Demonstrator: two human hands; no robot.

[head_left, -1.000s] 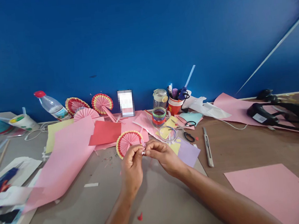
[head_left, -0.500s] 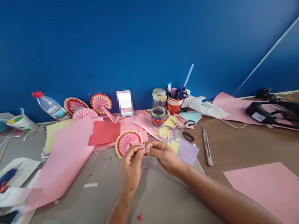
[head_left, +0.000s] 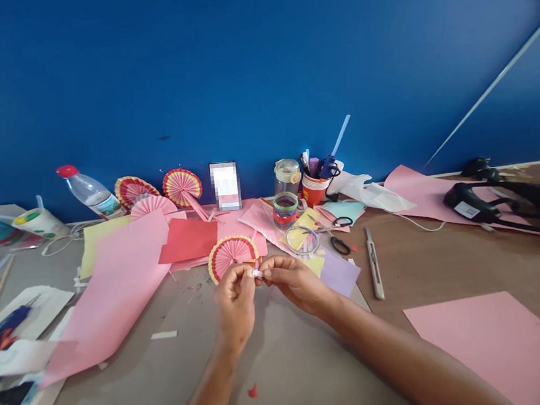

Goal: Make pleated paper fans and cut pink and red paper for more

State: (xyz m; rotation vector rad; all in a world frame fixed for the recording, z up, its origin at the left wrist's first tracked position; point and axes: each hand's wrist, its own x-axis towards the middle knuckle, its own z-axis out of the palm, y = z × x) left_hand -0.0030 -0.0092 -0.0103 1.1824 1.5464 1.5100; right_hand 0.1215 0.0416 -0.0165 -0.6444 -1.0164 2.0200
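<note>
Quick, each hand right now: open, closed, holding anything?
Left hand: closed, pinching a small pale piece.
Right hand: closed, pinching the same piece from the other side.

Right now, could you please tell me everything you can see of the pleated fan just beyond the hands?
The pleated fan looks like folded paper, with a pink body, narrow folds radiating outward, and red and yellow bands along its rim. It is spread open and appears to lie on the table, close to the red sheet. Its lower part is hidden behind the left hand; whether they touch, I cannot tell.
</note>
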